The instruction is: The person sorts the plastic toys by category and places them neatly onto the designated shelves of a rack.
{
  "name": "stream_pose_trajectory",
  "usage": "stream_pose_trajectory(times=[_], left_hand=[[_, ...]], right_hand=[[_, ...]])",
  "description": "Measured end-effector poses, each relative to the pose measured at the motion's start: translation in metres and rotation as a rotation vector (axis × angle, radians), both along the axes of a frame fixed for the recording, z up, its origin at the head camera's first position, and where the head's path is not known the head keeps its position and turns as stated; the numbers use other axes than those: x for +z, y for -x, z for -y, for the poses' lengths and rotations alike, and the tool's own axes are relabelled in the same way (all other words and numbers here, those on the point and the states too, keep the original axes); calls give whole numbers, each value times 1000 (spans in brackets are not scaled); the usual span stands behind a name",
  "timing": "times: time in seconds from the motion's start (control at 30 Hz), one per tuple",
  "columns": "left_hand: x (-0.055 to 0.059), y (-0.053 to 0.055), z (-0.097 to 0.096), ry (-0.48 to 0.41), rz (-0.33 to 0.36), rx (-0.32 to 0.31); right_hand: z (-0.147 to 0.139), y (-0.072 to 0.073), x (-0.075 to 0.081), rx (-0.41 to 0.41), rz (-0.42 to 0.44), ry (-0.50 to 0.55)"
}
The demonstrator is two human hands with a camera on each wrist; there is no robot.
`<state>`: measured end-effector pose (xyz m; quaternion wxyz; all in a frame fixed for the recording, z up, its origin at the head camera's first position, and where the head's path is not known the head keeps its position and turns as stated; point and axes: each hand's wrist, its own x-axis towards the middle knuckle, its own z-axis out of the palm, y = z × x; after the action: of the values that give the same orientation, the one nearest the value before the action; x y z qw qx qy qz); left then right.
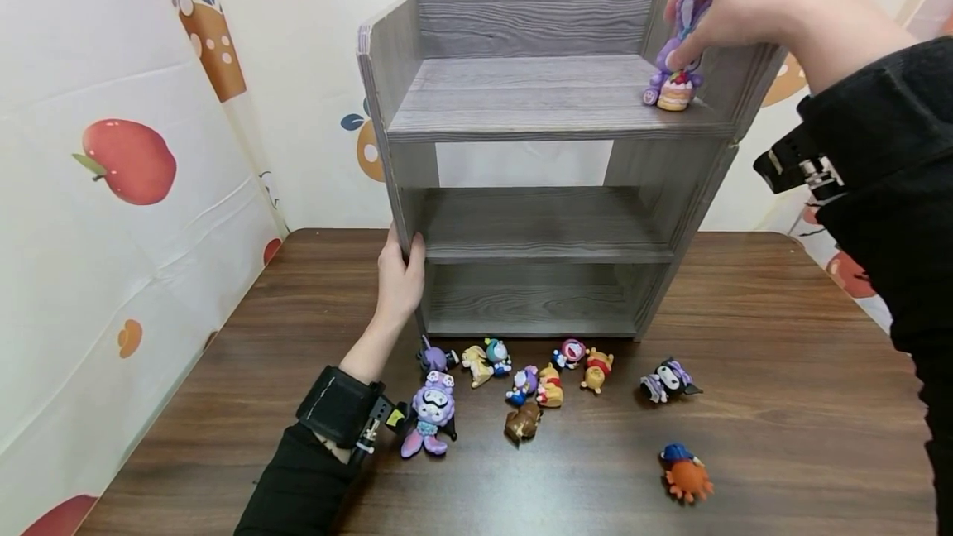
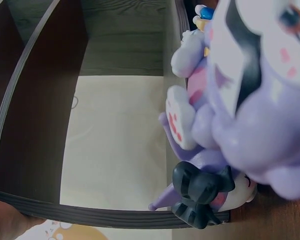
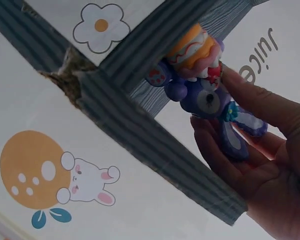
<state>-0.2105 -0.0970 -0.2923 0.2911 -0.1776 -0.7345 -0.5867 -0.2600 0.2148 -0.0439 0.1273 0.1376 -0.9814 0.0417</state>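
Observation:
Between the fingers and thumb of my right hand point(image 1: 752, 2) is a purple bunny figurine point(image 1: 662, 77) with long ears and a small cake at its front. It stands upright at the right end of the top shelf of a grey wood-grain shelf unit point(image 1: 521, 98); in the right wrist view the hand point(image 3: 270, 165) holds the bunny figurine point(image 3: 205, 102) around its head and ears. My left hand point(image 1: 398, 279) grips the unit's left side panel low down. Near my left wrist lies a lilac figurine point(image 1: 433, 404), which looms large in the left wrist view.
Several small figurines lie on the wooden table before the unit, among them a yellow bear point(image 1: 549, 387), a brown figurine point(image 1: 523, 423) and a black-and-purple one point(image 1: 666, 380). An orange crab figurine point(image 1: 688, 478) lies nearer the front. Behind hangs a fruit-print cloth point(image 1: 313, 64).

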Motion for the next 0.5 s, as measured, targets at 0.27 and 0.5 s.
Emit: stream_pose_trajectory(times=[0.27,0.5], left_hand=[[0,0,1,-4,3,16],[0,2,2,2,7,12]], right_hand=[[-32,23,0,55,-146,93],[-37,9,-1,-8,-369,85]])
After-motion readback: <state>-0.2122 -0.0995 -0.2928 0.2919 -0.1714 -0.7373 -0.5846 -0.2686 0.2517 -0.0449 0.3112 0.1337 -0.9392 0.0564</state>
